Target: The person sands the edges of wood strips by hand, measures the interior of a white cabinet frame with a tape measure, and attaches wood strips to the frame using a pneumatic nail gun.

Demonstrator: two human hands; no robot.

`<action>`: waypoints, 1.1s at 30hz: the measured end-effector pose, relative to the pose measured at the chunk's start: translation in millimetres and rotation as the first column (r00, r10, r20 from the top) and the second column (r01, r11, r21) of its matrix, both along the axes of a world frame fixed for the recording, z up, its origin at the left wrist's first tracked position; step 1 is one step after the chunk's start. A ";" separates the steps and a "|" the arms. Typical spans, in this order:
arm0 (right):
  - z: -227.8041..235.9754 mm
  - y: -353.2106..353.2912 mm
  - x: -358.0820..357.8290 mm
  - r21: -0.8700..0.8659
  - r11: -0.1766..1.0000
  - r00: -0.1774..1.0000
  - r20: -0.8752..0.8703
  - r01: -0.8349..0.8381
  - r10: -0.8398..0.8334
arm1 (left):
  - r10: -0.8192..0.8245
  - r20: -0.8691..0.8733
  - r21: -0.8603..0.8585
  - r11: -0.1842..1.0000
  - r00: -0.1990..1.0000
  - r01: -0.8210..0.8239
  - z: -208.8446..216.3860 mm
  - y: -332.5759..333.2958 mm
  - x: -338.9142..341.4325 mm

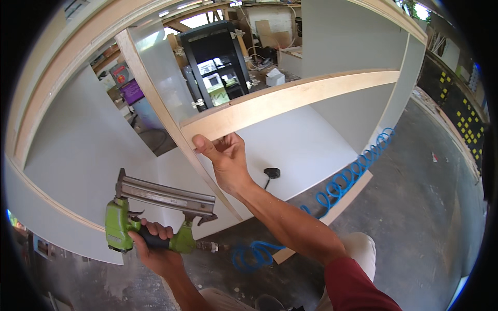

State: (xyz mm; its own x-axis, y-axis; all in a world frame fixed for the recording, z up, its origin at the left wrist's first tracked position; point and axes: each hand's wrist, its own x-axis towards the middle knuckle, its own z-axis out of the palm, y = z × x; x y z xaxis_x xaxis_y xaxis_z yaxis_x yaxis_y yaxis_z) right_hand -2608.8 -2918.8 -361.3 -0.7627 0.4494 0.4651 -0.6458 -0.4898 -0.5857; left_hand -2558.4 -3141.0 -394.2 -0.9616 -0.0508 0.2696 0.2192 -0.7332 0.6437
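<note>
My left hand (155, 243) is wrapped round the black grip of a green nail gun (119, 225), whose long metal magazine lies above the fingers. An air hose fitting joins the gun's handle end. Higher up, my right hand (228, 160) grips the wooden rail (295, 101) from below, at its left end. Its thumb rests by the joint where the rail meets a wooden upright (150, 88). The fingertips behind the rail are partly hidden. Both pieces belong to a large cabinet frame with white panels.
A coiled blue air hose (353, 176) runs along the cabinet's right side, over a wooden board (347, 199) on the floor. Inside, a small black object (272, 172) lies on the white panel (295, 140). Behind stands a dark framed unit (215, 62) with hinges.
</note>
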 end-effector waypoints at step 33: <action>7.2 -7.3 0.3 0.000 0.996 0.996 -0.021 -0.088 0.088 | -0.134 -0.067 -0.123 0.984 0.989 0.125 21.8 13.2 18.1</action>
